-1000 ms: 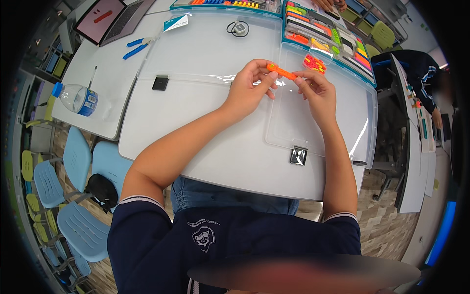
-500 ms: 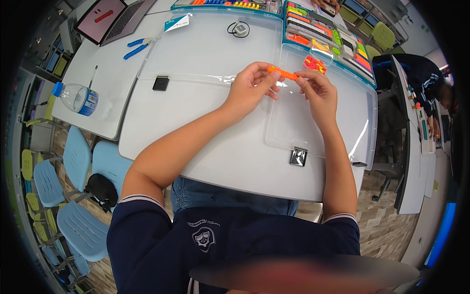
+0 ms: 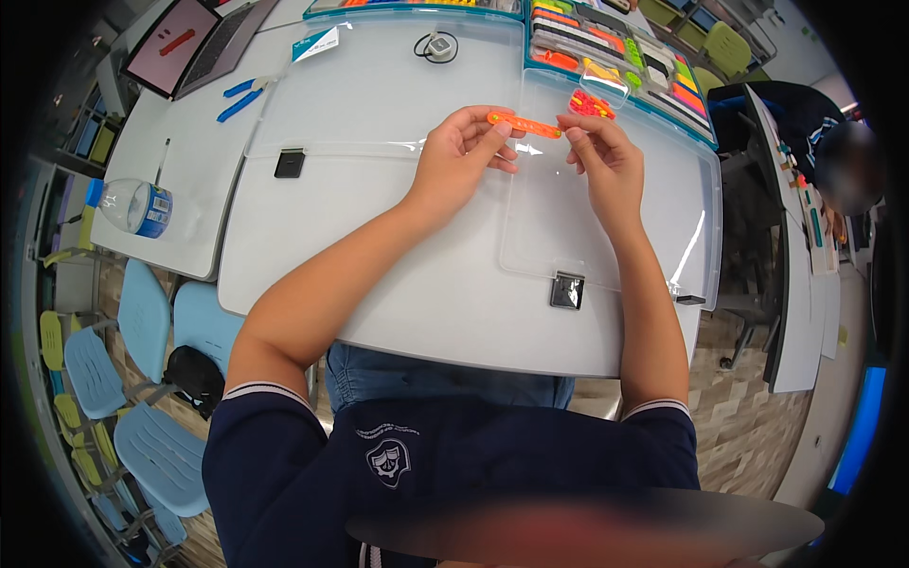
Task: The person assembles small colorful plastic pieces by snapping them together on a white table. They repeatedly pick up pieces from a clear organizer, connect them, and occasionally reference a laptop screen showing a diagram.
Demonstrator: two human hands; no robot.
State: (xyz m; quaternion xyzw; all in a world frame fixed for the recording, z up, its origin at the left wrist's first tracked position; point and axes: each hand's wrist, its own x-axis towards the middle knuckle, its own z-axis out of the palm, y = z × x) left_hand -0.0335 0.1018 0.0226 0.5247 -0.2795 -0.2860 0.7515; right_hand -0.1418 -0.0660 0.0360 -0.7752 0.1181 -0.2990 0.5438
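Observation:
An orange building-set beam (image 3: 527,125) with a row of holes is held up above the table's middle. My left hand (image 3: 459,156) is closed on its left end between thumb and fingers, near a small yellow peg (image 3: 494,117). At the other end, my right hand (image 3: 606,156) pinches with thumb and index finger, right where a yellow-green peg (image 3: 558,133) shows. Its fingertips partly cover that end. Just beyond the right hand is a small clear box of red and yellow pegs (image 3: 592,103).
A clear plastic lid (image 3: 606,237) with black latches lies under my hands. Sorted building parts fill a teal case (image 3: 620,52) behind. Leftward are blue-handled pliers (image 3: 239,99), a laptop (image 3: 194,47), a water bottle (image 3: 137,206) and a cabled white cube (image 3: 437,45). Another person (image 3: 824,133) works at right.
The view has shifted slightly, moving the table up and left. The beam has turned so its row of holes shows more, and a peg at its right end has come into sight.

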